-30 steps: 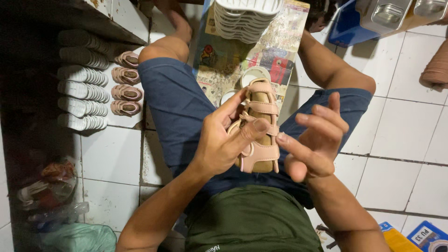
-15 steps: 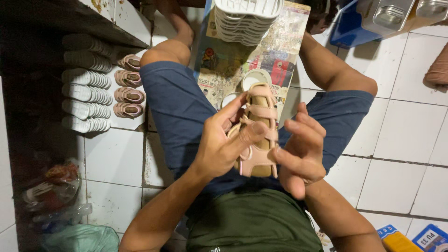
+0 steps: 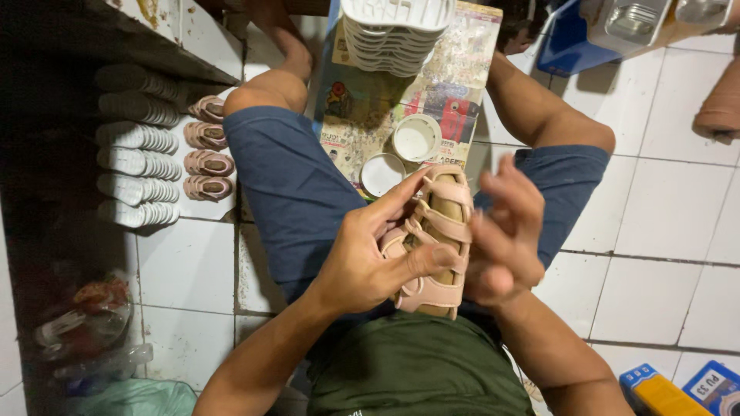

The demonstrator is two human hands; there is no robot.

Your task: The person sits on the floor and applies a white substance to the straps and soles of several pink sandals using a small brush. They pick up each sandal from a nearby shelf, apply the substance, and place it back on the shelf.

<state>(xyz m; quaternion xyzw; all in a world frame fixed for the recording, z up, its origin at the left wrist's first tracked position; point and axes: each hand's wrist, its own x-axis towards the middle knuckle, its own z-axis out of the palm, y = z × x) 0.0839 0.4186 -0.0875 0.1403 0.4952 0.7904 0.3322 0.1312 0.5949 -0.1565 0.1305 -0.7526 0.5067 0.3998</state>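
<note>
I'm looking straight down at my lap, and the pink sandal (image 3: 433,240) sits right between my two hands, resting over my thighs above the green shirt (image 3: 412,374). Its long axis runs away from me, toe end pointing out toward the paper-covered board (image 3: 455,77), heel end close to my belly. My left hand (image 3: 370,258) is wrapped onto it from the left side, thumb laid across a lower strap and index finger stretched up along the edge toward the toe, so it is holding the sandal. My right hand (image 3: 505,239) stands just beside the right edge, fingers half curled and spread; I cannot tell whether they actually press on the straps or only brush them. The left hand is clearly the one with the firmer hold. The sandal looks like soft matte synthetic leather, broad bands crossing a tan footbed. Beyond the toe, two small round white cups (image 3: 401,154) sit on the board, with a stack of ribbed white soles (image 3: 393,35) farther out. On my left, little pink sandals (image 3: 206,150) line up beside more white soles (image 3: 137,166) on the tiled floor (image 3: 663,231).
</note>
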